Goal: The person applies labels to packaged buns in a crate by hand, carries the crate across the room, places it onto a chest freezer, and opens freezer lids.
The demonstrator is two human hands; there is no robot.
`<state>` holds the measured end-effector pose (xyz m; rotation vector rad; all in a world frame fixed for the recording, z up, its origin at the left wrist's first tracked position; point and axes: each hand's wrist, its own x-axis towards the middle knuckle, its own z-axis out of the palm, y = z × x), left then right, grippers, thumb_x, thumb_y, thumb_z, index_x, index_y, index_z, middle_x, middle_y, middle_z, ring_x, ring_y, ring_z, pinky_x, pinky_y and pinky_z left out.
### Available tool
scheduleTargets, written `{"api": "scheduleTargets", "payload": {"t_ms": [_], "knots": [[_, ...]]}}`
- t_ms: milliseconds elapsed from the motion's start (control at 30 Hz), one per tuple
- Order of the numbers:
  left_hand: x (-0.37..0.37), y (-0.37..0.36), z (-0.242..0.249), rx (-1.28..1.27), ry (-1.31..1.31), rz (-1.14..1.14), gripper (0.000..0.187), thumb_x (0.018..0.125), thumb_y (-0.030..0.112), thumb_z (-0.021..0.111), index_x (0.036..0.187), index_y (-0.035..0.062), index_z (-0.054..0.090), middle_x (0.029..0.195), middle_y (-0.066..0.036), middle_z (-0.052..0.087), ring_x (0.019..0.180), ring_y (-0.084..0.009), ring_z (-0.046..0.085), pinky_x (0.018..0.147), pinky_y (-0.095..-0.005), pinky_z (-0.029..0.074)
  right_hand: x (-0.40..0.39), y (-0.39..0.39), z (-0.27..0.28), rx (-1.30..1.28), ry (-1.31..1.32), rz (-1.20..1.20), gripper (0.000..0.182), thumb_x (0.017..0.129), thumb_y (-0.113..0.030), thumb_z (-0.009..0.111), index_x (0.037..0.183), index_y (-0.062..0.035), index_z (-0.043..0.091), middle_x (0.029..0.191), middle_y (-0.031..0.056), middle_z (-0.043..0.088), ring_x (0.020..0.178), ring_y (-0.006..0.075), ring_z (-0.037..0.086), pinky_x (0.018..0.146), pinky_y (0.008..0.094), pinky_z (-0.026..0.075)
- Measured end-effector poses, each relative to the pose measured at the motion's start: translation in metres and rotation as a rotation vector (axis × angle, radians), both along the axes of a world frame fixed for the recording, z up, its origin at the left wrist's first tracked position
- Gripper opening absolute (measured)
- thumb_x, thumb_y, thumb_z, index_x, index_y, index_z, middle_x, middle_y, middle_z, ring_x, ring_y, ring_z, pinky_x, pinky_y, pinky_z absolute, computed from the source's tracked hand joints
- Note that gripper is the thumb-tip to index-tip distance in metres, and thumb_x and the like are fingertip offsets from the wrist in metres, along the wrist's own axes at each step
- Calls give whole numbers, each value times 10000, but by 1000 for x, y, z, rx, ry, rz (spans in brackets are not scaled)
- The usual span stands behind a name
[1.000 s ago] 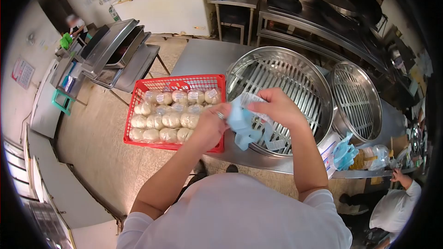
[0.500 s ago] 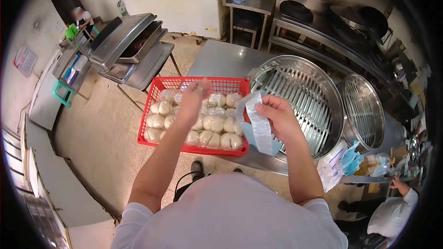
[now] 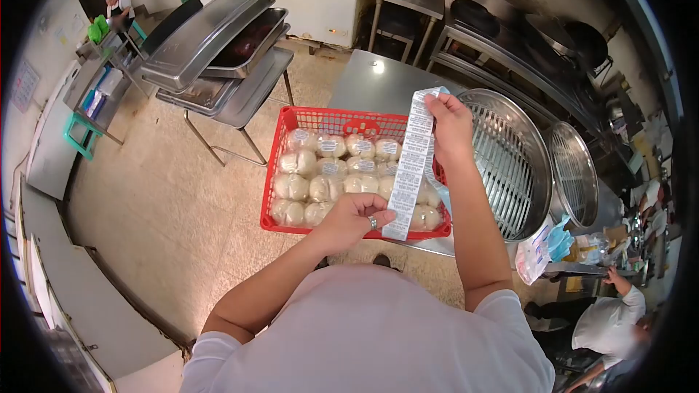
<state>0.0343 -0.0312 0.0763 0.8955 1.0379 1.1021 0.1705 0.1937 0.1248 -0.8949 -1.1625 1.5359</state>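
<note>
Left hand (image 3: 357, 220): thumb and fingertips nearly closed, pinching the side edge of a long white printed paper label strip (image 3: 412, 160) close to its lower end; other fingers curled in, silver-coloured ring (image 3: 373, 223) on one. Right hand (image 3: 451, 122): closed in a thumb-and-finger grip on the strip's upper end, rest of the fingers loosely bent. Strip runs tilted between the two, over the right part of a red plastic lattice-walled basket (image 3: 320, 121); two-end hold probably keeps it flat and straight, print facing up. A pale blue length hangs behind, by the right forearm.

Basket sits at the near edge of a grey metal desk (image 3: 393, 80), right in front of the person, likely for easy reach. Inside: pale round buns (image 3: 327, 188) in clear film, in rows, presumably to save space. Far rows show white labels on top; nearest row, none visible. Right of basket: large round steel steamer tray (image 3: 502, 167) with slatted base, then a second round slatted tray (image 3: 574, 171), tilted, apparently leaning on the first.
</note>
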Motion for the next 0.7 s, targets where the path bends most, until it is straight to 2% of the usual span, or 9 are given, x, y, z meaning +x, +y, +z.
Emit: {"api": "scheduleTargets", "payload": {"t_ms": [33,67,167,267,333,433,533,633,700], "knots": [[-8,-3,-2,18,-18,-7,129,1020,103,709,1089,-5,724,985,-17,746,891,-69,674,798,-252,555,-5,3,-5,-2,0,-6,90,1017,-79,669,970,-4,680,882,52,717,744,121,665,693,276,550],[-14,-5,-2,-7,-27,57,125,1022,96,701,1085,-10,721,970,-24,745,870,-71,672,773,-259,561,-8,6,-10,-12,-55,1,146,1031,-126,668,1062,17,672,908,67,721,775,141,679,714,290,562],[-29,-4,1,-103,-82,212,118,1024,80,687,1084,-18,714,942,-46,741,826,-84,677,710,-275,580,-14,-16,-6,-151,-262,34,276,1035,-182,679,1209,26,635,1022,110,727,858,175,699,765,311,583],[-45,4,-10,-167,-164,311,127,1018,81,692,1101,-13,709,947,-60,740,829,-108,700,670,-282,600,1,-70,-23,-12,-385,245,382,990,-132,729,1315,14,589,1158,140,710,955,194,705,847,319,591],[-51,8,-16,-135,-149,360,135,1015,88,696,1107,-10,706,947,-65,739,838,-120,711,645,-286,607,-4,-115,-39,4,-241,383,393,946,-12,740,1308,11,588,1073,103,730,926,165,702,834,298,581],[-48,15,-18,-128,-236,369,139,1013,109,701,1075,-15,695,948,-77,735,830,-163,716,682,-348,622,-10,-141,-44,35,-348,356,416,916,68,731,1301,0,589,1015,72,735,895,129,694,808,276,567],[-45,23,-14,-246,-393,336,165,1033,162,681,1053,-1,696,966,-70,727,822,-173,712,680,-337,613,-8,-131,-54,87,-309,354,394,927,64,713,1294,-1,586,995,65,728,870,110,683,782,261,548],[-40,29,-25,-155,-232,288,223,1044,214,660,1076,-2,702,1023,-81,728,846,-183,713,697,-356,608,-6,-128,-46,218,-318,296,384,925,64,714,1288,7,600,942,47,713,838,93,665,756,262,538],[-35,34,-26,-169,-328,295,242,1043,228,656,1087,-4,708,1030,-87,730,853,-181,708,719,-367,604,2,-119,-51,329,-440,346,356,918,59,724,1258,11,628,917,36,704,823,91,656,748,269,537]]}}
